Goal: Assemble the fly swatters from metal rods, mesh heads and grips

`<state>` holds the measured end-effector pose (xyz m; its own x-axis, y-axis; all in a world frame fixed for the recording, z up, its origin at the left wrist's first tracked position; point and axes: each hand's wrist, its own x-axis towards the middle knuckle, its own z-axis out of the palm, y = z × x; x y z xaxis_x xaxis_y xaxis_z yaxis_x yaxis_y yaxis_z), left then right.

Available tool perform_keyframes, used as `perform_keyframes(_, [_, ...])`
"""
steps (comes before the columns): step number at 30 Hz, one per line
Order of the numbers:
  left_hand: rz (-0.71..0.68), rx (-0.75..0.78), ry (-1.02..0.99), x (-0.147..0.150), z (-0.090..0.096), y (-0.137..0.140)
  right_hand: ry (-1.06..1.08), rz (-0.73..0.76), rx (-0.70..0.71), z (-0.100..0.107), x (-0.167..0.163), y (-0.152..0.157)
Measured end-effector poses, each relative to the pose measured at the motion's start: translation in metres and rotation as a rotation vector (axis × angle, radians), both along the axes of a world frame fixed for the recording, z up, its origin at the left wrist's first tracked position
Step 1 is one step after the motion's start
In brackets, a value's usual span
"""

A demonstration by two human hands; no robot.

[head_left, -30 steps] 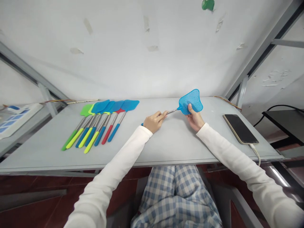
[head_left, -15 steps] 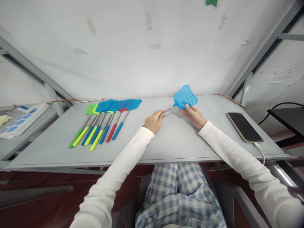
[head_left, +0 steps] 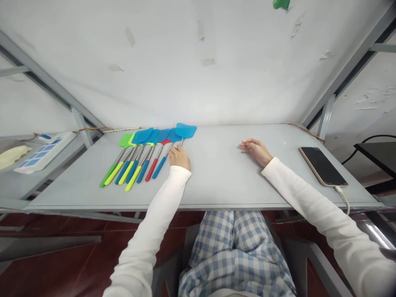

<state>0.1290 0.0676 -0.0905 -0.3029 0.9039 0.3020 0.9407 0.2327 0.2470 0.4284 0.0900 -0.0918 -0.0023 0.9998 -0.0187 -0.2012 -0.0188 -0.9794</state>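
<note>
In the head view, my left hand (head_left: 180, 157) is closed around the handle of a blue fly swatter (head_left: 186, 130), whose grip end is hidden under the hand. Its head points toward the wall and overlaps its neighbour at the right end of a row of fly swatters (head_left: 144, 135). Several of these lie side by side, with blue, yellow-green, green and red handles toward me and their heads overlapping. My right hand (head_left: 256, 151) rests over the table (head_left: 216, 181) on the right, holding nothing, its fingers slightly curled and apart.
A phone (head_left: 323, 166) with a white charging cable (head_left: 344, 198) lies at the table's right end. Beyond the left end sits a white power strip (head_left: 45, 153). Metal frame posts (head_left: 328, 109) stand at both sides, and a white wall (head_left: 201, 90) closes off the back.
My left hand has carried the blue fly swatter leftward to the right end of the row. My right hand has let go of its head and stayed on the right.
</note>
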Motion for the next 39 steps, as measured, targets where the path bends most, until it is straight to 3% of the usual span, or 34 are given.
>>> perform_keyframes(3, [0.057, -0.009, 0.000, -0.009, -0.002, 0.002, -0.136, -0.038, 0.077, -0.002, 0.002, 0.002])
perform_keyframes(6, [0.069, 0.028, -0.049, -0.020, 0.001, 0.001, -0.468, -0.122, 0.289, -0.003, 0.008, 0.003])
perform_keyframes(9, [0.006, 0.101, -0.067, -0.026, 0.006, -0.013, -0.809, -0.143, 0.478, -0.004, 0.014, 0.004])
perform_keyframes(14, [-0.153, -0.016, -0.020, -0.038, 0.004, -0.050, -1.065, -0.036, 0.555, -0.011, 0.018, 0.008])
perform_keyframes(18, [-0.335, -0.137, -0.050, -0.055, 0.003, -0.058, -1.133, 0.003, 0.583, -0.016, 0.018, 0.010])
perform_keyframes(23, [-0.469, -0.362, -0.108, -0.068, 0.011, -0.041, -1.142, 0.016, 0.591, -0.016, 0.019, 0.010])
perform_keyframes(27, [-0.461, -0.345, -0.115, -0.070, 0.014, -0.024, -1.153, 0.032, 0.595, -0.016, 0.021, 0.011])
perform_keyframes(30, [-0.463, -0.245, -0.149, -0.074, 0.013, -0.020, -1.156, 0.039, 0.600, -0.016, 0.021, 0.011])
perform_keyframes(33, [-0.396, -0.134, -0.126, -0.079, 0.010, -0.032, -1.167, 0.047, 0.607, -0.016, 0.022, 0.011])
perform_keyframes(39, [-0.368, -0.207, 0.070, -0.079, 0.006, -0.066, -1.202, 0.044, 0.636, -0.017, 0.021, 0.012])
